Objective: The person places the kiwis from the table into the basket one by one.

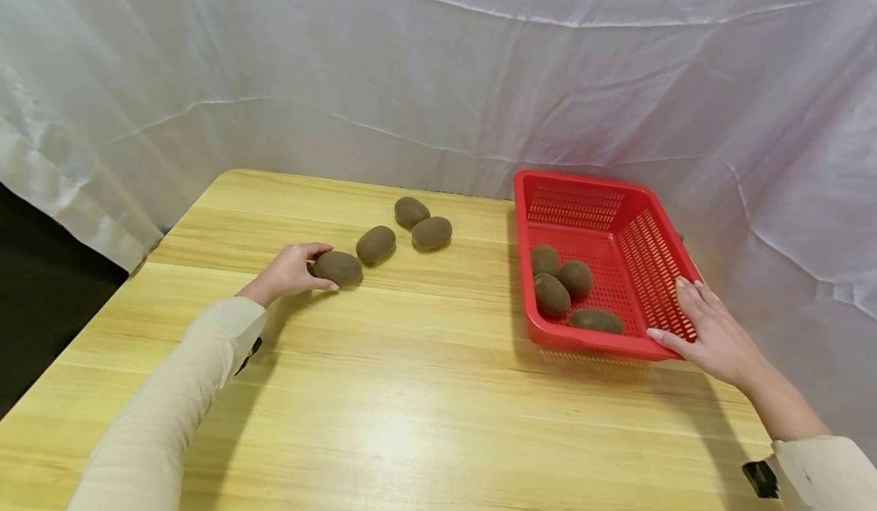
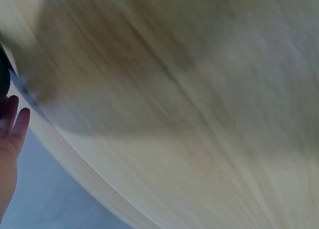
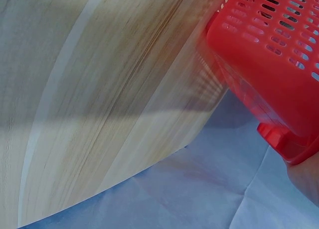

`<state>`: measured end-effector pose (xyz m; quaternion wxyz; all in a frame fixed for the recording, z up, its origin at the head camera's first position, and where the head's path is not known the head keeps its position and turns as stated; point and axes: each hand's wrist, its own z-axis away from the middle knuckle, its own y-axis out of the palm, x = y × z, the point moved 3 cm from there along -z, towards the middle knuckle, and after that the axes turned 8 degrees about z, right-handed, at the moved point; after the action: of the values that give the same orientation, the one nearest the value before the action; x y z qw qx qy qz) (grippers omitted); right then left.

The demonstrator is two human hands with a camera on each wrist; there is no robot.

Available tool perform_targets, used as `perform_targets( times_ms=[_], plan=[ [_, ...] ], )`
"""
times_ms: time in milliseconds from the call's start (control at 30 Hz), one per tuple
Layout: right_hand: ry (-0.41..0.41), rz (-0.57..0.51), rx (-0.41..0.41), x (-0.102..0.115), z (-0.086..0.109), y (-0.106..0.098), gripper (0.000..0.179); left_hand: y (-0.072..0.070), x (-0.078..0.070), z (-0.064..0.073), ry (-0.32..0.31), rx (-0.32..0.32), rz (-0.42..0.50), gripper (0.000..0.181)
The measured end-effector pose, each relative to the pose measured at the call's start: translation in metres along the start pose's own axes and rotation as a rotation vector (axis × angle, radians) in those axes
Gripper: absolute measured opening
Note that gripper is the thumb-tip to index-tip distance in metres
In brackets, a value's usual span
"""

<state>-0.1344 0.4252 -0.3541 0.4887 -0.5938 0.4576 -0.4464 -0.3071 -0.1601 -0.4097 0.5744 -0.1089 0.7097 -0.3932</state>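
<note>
Kiwifruit (image 1: 339,269) on the table (image 1: 411,389), pinched by the left hand (image 1: 291,272); a careless bump could roll the neighbouring kiwi (image 1: 376,245) beside it! Right hand (image 1: 721,336), spread out, rests on the red basket (image 1: 575,336); hard pressing might tip it.

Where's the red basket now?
Head view: the red basket is at the right end of the table, right hand on its near right corner, four kiwifruit inside.
</note>
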Motion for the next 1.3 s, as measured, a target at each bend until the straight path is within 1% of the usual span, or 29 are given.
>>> perform_targets(
  times_ms=[133,233,533,700,867,1133,1300],
  plan=[
    [0.0,0.0,0.0,-0.0001,0.0004,0.0007,0.087,0.0013,0.0003,0.0001,0.013,0.006,0.015,0.073],
    [-0.001,0.0,0.0,0.0,0.0005,0.0012,0.087,0.0018,0.0007,0.0004,0.026,0.008,0.01,0.07],
    [-0.007,0.014,-0.007,0.0,0.0001,0.0027,0.087,0.0029,0.0014,0.0022,0.03,0.01,-0.007,0.067],
    [-0.01,0.018,-0.008,-0.0001,0.0,0.0031,0.087,0.0032,0.0004,0.0028,0.03,0.002,-0.005,0.061],
    [-0.007,0.013,-0.013,0.0003,0.0005,0.0022,0.087,0.0034,-0.0002,0.0034,0.024,-0.008,-0.014,0.059],
    [-0.003,0.008,-0.012,0.0002,0.0003,0.001,0.087,0.0044,-0.0043,0.0058,-0.008,-0.041,0.004,0.06],
    [-0.002,0.008,-0.012,-0.0001,0.0004,0.0005,0.087,0.0054,-0.0066,0.0059,-0.006,-0.051,0.017,0.06]
  ],
)
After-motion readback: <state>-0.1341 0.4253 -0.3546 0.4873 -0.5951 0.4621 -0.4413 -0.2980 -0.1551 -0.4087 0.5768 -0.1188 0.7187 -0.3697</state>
